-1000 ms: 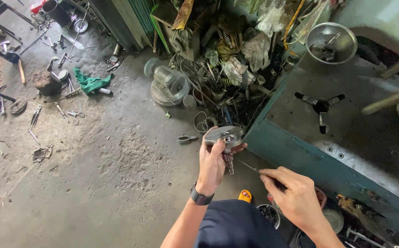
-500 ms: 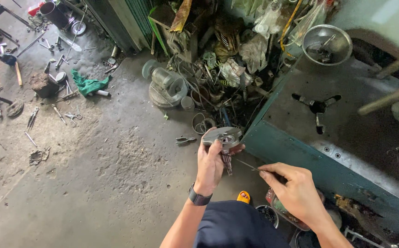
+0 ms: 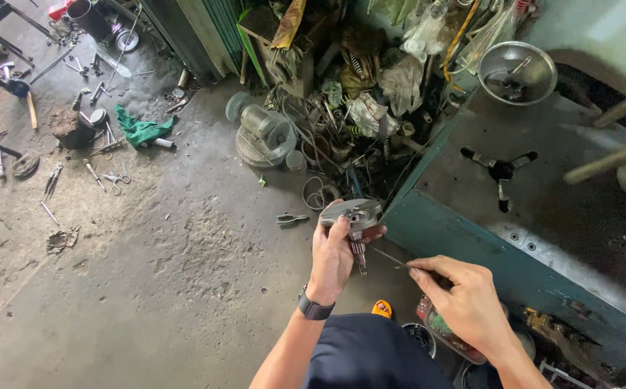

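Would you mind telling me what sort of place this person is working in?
Most likely a small mechanical repair workshop: hand tools lie scattered on the stained concrete floor, scrap metal parts are heaped by a green metal bench, and the left hand holds a round metal part.

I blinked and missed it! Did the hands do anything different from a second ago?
Hardly. The right hand crept a little toward the metal disc part, its thin tool pointing at the shaft. The left hand kept gripping the part the same way.
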